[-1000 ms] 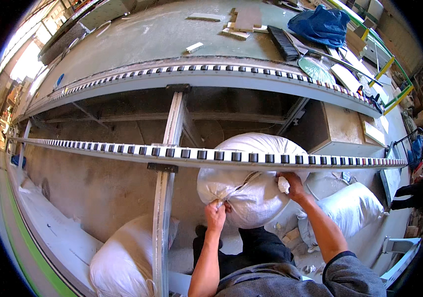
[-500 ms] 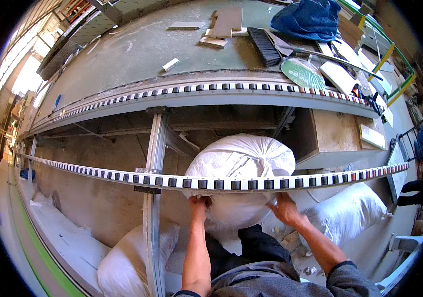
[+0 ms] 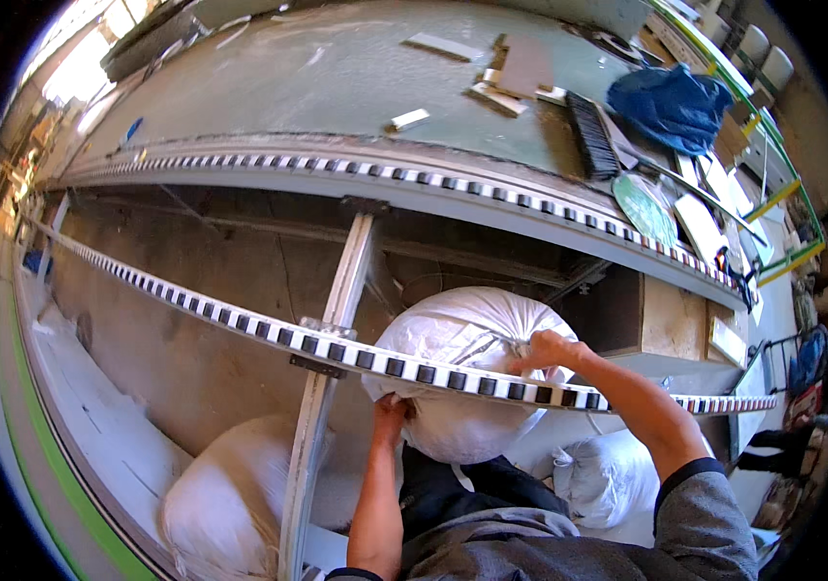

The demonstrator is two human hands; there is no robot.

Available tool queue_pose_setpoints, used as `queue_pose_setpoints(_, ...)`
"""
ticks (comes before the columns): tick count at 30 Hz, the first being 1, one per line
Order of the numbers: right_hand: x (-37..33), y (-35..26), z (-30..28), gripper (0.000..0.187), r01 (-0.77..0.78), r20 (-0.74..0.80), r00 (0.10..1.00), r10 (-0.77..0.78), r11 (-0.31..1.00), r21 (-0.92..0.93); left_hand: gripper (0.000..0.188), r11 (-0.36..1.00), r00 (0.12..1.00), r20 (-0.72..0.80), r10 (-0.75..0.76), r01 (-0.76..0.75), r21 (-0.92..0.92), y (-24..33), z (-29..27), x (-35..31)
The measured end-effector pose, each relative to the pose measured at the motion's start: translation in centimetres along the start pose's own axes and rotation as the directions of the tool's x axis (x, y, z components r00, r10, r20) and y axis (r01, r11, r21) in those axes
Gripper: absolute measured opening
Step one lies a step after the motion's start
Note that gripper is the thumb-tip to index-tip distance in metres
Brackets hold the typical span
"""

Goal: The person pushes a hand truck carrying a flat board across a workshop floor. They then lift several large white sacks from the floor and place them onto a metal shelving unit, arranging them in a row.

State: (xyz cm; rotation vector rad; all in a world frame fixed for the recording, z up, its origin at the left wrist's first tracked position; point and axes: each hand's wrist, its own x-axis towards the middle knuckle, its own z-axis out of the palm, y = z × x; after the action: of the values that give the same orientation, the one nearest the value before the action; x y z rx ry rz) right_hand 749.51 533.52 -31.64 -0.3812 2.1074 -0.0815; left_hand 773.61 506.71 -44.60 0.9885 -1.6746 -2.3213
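Observation:
A bulging white sack [image 3: 448, 320], gathered and tied at its top, stands in front of me, half behind a rail lined with small black rollers [image 3: 410, 370]. My left hand [image 3: 392, 416] is closed on the sack's left side, just below the rail, its fingertips partly hidden. Reaching over the rail, my right hand [image 3: 548, 352] grips the sack's gathered neck with bent fingers. The lower part of the sack bulges toward my legs under the rail.
A metal post [image 3: 348, 271] stands left of the sack. Other filled white sacks lie at lower left [image 3: 225, 494] and lower right [image 3: 608, 479]. Beyond a second roller rail [image 3: 414, 177], a worktop [image 3: 288, 87] carries a brush [image 3: 592, 136], board offcuts and a blue bag [image 3: 671, 107].
My right hand has moved from the sack's lower right side, over the rail, to its tied neck. My left hand stays at the left side. The view has turned and tilted.

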Motion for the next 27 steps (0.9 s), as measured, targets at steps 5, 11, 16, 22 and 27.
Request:
queue_pose_setpoints(5, 7.8, 5.4, 4.4, 0.035, 0.061, -0.261, 0.961, -0.098, 0.988, -0.144, 0.015, 0.924, 0.977, 0.210, -0.043, -0.041, 0.379, 4.2, -3.0, -0.3)
queue_pose_setpoints(11, 5.9, 1.7, 1.8, 0.029, 0.072, -0.282, 0.954, -0.099, 0.992, -0.104, 0.032, 0.509, 0.946, 0.299, -0.129, -0.195, 0.838, 17.8, -8.4, -2.0)
queue_pose_setpoints(16, 2.2, -4.2, -1.5, 0.043, 0.034, -0.288, 0.955, -0.062, 0.994, -0.104, 0.023, 0.606, 0.858, 0.399, 0.323, -0.511, 0.609, 25.5, -6.7, 1.0)
queue_pose_setpoints(22, -2.3, -4.4, -4.6, 0.057, 0.012, -0.272, 0.951, -0.149, 0.894, -0.447, 0.017, 0.176, 0.726, 0.533, 0.434, -0.648, 0.741, 26.6, -4.6, 4.5)
queue_pose_setpoints(27, -6.4, 1.2, -6.8, 0.053, -0.095, -0.308, 0.950, -0.058, 0.883, -0.459, 0.019, 0.047, 0.784, 0.559, 0.271, -0.591, 0.806, 25.9, -3.0, 5.9)
